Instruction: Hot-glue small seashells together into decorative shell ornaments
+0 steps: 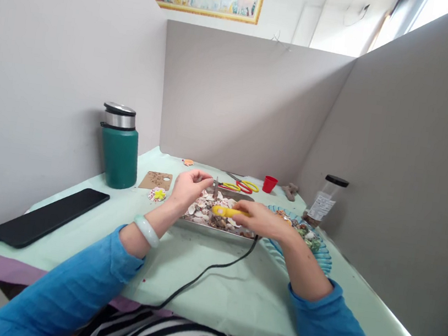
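My left hand [188, 187] hovers over a metal tray [215, 230] of seashells with its fingertips pinched on something small I cannot make out. My right hand [263, 221] grips a yellow corded tool [224, 211], likely a glue gun, whose tip points left toward the left fingers. Its black cable [210, 269] runs back across the table toward me. Both hands sit above the shells [206, 214] in the tray.
A blue glass dish [322, 257] with mixed bits lies right of the tray. A green flask [119, 147], a black phone [48, 215], a brown card [156, 181], a small flower piece [157, 195], red-yellow scissors [244, 185], a red cup [269, 184] and a jar [325, 201] stand around. Grey partitions enclose the table.
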`<state>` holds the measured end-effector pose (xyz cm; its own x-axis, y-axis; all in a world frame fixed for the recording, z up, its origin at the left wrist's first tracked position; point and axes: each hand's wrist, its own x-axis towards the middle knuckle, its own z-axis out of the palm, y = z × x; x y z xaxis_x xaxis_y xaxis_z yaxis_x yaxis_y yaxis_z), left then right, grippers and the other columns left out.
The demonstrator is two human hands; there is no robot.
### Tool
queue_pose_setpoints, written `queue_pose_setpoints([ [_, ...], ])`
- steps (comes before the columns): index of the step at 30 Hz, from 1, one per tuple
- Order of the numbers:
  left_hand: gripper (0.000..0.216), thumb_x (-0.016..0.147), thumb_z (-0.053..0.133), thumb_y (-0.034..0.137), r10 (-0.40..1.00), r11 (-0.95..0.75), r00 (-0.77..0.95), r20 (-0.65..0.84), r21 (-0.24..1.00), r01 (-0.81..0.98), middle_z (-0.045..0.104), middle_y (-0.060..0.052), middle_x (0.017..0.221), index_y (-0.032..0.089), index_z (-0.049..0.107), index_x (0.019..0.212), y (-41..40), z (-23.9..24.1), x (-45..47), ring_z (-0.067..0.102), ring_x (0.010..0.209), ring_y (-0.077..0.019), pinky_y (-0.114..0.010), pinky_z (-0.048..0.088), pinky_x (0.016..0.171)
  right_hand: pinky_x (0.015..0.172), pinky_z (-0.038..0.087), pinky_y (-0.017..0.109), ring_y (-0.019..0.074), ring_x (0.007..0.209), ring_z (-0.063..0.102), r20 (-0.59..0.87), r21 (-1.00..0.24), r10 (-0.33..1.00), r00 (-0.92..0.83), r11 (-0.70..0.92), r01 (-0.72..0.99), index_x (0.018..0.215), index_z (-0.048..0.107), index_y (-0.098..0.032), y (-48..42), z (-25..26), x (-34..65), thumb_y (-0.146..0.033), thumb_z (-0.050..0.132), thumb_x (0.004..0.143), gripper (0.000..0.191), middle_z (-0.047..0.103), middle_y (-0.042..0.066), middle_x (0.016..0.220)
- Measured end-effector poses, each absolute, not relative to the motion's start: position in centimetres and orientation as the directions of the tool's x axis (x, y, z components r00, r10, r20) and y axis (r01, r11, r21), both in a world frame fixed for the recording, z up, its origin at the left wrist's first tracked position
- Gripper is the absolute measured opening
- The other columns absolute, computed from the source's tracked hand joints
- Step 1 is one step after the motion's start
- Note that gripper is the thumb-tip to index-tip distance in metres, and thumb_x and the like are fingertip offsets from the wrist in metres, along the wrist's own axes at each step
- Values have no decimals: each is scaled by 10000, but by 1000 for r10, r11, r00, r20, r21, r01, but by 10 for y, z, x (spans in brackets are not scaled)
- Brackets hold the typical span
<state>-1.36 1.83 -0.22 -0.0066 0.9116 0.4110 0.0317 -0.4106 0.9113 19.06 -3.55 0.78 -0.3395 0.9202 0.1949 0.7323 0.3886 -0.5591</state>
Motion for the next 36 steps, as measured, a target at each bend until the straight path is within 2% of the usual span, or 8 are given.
queue_pose_setpoints([
  [6, 276, 606, 700, 382, 905, -424, 0, 426, 902, 78, 655, -40, 711, 150, 665, 751, 26, -8, -18, 543, 612, -135, -220, 389, 497, 440, 384, 240, 109, 483, 468, 283, -888, 959, -10, 265, 377, 744, 581, -190, -22, 7, 201, -485, 653, 711, 305, 571, 6, 615],
  [9, 257, 593, 704, 364, 914, -406, 35, 405, 907, 116, 653, -36, 696, 151, 662, 730, 29, -11, -19, 540, 602, -132, -221, 384, 500, 469, 430, 243, 97, 496, 445, 283, -948, 955, 86, 265, 174, 848, 578, -182, -23, 9, 200, -463, 720, 655, 369, 503, -21, 594],
  [12, 235, 596, 697, 354, 918, -396, 55, 392, 903, 166, 649, -35, 688, 156, 656, 715, 28, -11, -19, 531, 581, -128, -223, 373, 492, 469, 415, 240, 89, 483, 401, 293, -955, 952, 85, 287, 81, 898, 575, -170, -28, 11, 199, -422, 747, 645, 397, 411, -59, 534],
  [18, 189, 580, 686, 333, 920, -391, 58, 388, 890, 236, 633, -21, 646, 166, 649, 660, 28, -9, -19, 525, 570, -127, -221, 366, 483, 411, 319, 238, 82, 429, 353, 250, -960, 968, -29, 252, 126, 765, 590, -180, -30, 4, 201, -416, 705, 680, 276, 403, -56, 490],
  [22, 182, 582, 683, 333, 933, -353, 38, 358, 889, 292, 626, -18, 633, 168, 640, 647, 27, -8, -18, 508, 539, -119, -226, 371, 469, 403, 287, 236, 82, 421, 339, 242, -963, 967, -78, 250, 100, 818, 603, -185, -30, 2, 197, -419, 686, 692, 279, 396, -62, 481],
  [29, 243, 576, 730, 327, 952, -298, 75, 295, 954, 30, 665, -63, 766, 142, 646, 708, 21, -2, -19, 551, 604, -125, -236, 409, 498, 422, 317, 232, 81, 441, 338, 339, -938, 932, -127, 345, 36, 717, 520, -195, -40, 8, 188, -470, 667, 716, 313, 402, -57, 489],
  [32, 276, 583, 740, 335, 946, -309, 84, 312, 950, -48, 663, -69, 805, 134, 656, 753, 23, -2, -20, 565, 662, -129, -237, 426, 535, 433, 332, 236, 84, 445, 361, 336, -934, 932, -138, 349, 76, 630, 474, -196, -42, 8, 188, -502, 645, 731, 365, 417, -44, 494],
  [36, 275, 603, 739, 342, 925, -367, 61, 375, 923, -117, 649, -59, 793, 131, 655, 758, 23, 0, -20, 524, 610, -97, -232, 433, 538, 438, 327, 238, 84, 428, 374, 347, -929, 923, -164, 363, 78, 581, 467, -191, -42, 8, 190, -508, 614, 759, 393, 426, -39, 473],
])
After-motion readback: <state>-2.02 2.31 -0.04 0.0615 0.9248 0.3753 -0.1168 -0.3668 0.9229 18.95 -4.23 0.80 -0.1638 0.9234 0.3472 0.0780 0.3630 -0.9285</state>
